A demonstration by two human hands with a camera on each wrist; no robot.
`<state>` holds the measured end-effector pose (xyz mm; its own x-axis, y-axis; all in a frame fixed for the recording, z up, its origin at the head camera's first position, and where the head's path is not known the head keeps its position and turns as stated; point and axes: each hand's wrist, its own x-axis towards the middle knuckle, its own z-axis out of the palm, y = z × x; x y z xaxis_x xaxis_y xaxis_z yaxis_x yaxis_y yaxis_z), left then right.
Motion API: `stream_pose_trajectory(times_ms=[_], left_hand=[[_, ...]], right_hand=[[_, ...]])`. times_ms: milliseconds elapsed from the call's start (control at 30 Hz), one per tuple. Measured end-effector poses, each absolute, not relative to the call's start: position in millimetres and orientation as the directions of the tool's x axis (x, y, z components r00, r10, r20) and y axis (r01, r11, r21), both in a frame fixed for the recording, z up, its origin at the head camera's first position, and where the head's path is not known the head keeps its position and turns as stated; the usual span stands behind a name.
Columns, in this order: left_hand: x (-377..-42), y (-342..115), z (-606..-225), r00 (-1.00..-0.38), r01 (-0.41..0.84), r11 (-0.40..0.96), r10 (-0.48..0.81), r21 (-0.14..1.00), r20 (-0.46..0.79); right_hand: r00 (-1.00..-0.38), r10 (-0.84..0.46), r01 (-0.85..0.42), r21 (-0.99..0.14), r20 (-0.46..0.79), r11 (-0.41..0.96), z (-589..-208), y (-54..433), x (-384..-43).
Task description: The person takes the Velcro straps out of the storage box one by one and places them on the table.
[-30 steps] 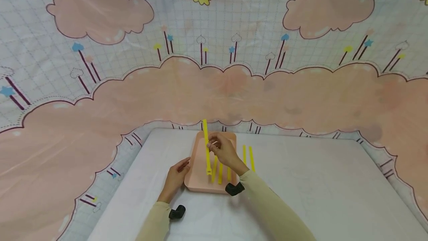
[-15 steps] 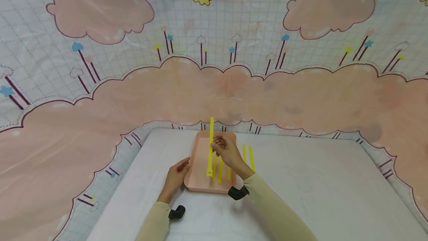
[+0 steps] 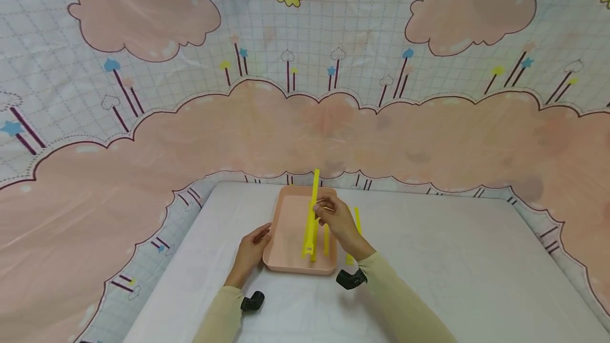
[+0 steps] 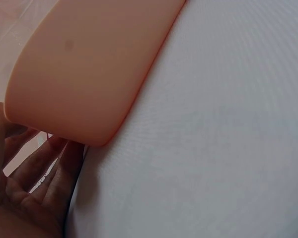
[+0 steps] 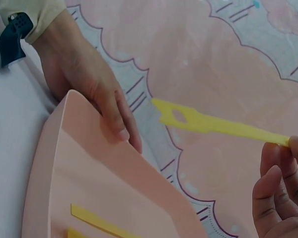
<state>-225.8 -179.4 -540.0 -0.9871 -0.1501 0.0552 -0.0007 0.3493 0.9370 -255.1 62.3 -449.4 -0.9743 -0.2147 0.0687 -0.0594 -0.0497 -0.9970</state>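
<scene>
My right hand (image 3: pixel 338 221) pinches a yellow cable tie (image 3: pixel 314 189) with a slotted head; it hangs nearly upright above the pink tray (image 3: pixel 286 258). In the right wrist view the slotted end of this cable tie (image 5: pixel 203 121) points away from the fingertips. My left hand (image 3: pixel 252 253) touches the left side of the tray, its fingers fairly straight along the outer wall. More yellow cable ties (image 3: pixel 326 240) lie in the right half of the tray, partly hidden behind the held one. The left wrist view shows the tray's outer wall (image 4: pixel 89 74) beside the fingers.
Right of the tray, two more yellow cable ties (image 3: pixel 358 220) lie on the white table (image 3: pixel 452 258), partly covered by the right hand and wrist. A patterned cloth (image 3: pixel 333 131) hangs behind the table. Each wrist wears a black camera mount (image 3: pixel 351 279).
My right hand has moved right with the cable tie, from above the tray's middle to above the ties in its right half. The tie now leans slightly right. The left hand has stayed put.
</scene>
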Motion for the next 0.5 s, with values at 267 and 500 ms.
stream_pose_trajectory(times_ms=[267,500], left_hand=[[-223,-180,-539,-0.986,-0.002,0.347,-0.156,0.938,0.055],[-225,-181,-541,-0.986,0.013,0.359,-0.151,0.933,0.072]], right_hand=[[-0.979,-0.196,-0.047,-0.998,0.057,-0.052,-451,74,-247],[-0.981,-0.188,-0.030,-0.997,0.043,-0.071,-455,84,-244]])
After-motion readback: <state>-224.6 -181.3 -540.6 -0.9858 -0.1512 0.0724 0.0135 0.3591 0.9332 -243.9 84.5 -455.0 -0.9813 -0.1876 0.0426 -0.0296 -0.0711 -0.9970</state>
